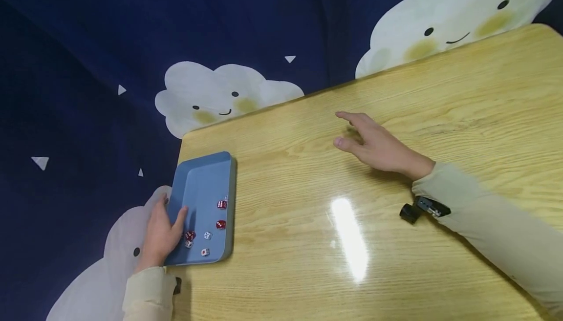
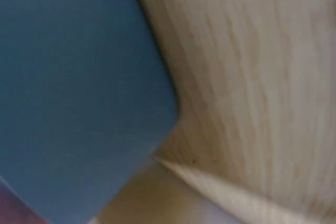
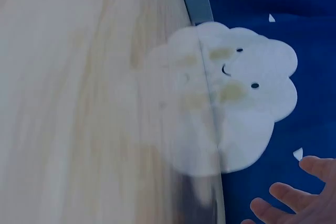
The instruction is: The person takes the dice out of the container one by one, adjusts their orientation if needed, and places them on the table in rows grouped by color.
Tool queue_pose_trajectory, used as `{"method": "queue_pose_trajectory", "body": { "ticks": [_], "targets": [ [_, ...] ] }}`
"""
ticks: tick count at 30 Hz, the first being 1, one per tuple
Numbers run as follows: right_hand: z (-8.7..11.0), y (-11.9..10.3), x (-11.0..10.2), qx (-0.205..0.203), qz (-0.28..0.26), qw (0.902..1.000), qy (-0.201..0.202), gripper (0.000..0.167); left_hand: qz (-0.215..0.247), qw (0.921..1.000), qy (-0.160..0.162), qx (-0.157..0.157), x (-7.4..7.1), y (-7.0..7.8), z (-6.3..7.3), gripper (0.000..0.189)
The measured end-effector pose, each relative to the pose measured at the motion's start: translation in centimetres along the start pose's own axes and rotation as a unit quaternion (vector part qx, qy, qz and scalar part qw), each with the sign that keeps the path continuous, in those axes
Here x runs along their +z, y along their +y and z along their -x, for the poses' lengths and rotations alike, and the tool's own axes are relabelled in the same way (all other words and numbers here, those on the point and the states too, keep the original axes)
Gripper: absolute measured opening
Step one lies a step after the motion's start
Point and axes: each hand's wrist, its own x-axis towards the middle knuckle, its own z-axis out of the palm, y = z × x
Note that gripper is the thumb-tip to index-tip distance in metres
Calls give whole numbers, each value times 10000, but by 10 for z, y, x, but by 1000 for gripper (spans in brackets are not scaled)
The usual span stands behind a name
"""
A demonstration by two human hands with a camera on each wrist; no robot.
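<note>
A shallow blue tray (image 1: 206, 179) lies at the left end of the table, with several red dice (image 1: 221, 224) and white dice (image 1: 205, 252) inside, mostly toward its near end. My left hand (image 1: 159, 235) grips the tray's left wall, thumb over the inner side and fingers outside, partly hidden. In the left wrist view the tray's outer wall (image 2: 79, 87) fills the left half. Well to the right of the tray, my right hand (image 1: 378, 147) hovers above the table, holding nothing. Its spread fingers (image 3: 286, 198) show at the lower right of the right wrist view.
The wooden table (image 1: 286, 203) runs wide to the right, and a bright reflection lies on its middle. A dark blue curtain (image 1: 264, 18) with white clouds hangs along its far and left edges. A small black camera (image 1: 411, 212) is strapped at the right wrist.
</note>
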Motion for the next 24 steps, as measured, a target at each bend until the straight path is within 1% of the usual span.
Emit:
{"method": "queue_pose_trajectory", "body": {
  "ticks": [4, 7, 11, 14, 16, 18, 22, 24],
  "targets": [
    [-5, -9, 17, -111, -85, 9999, -95, 73, -29, 9997, -233, -55, 2, -2, -3, 80],
    [-8, -17, 30, -202, -137, 9994, -244, 76, -31, 9994, -352, 40, 3, -4, -5, 73],
    [-12, -27, 47, -266, -132, 9984, -475, 82, 120, 9993, -330, 140, 2, -10, -6, 69],
    [-16, -34, 58, -318, -170, 9979, -532, 85, 244, 9992, -276, 172, 2, -16, -8, 69],
    [-19, -38, 65, -357, -224, 9975, -563, 85, 269, 9989, -336, 164, 2, -19, -8, 70],
    [-22, -43, 72, -385, -236, 9972, -596, 86, 412, 9981, -454, 96, 2, -21, -9, 71],
    [-24, -52, 85, -542, -196, 9948, -837, 87, 870, 9941, -642, -111, 2, -22, -10, 74],
    [-25, -57, 90, -614, -130, 9935, -954, 89, 984, 9928, -667, -140, 1, -22, -10, 74]
  ]
}}
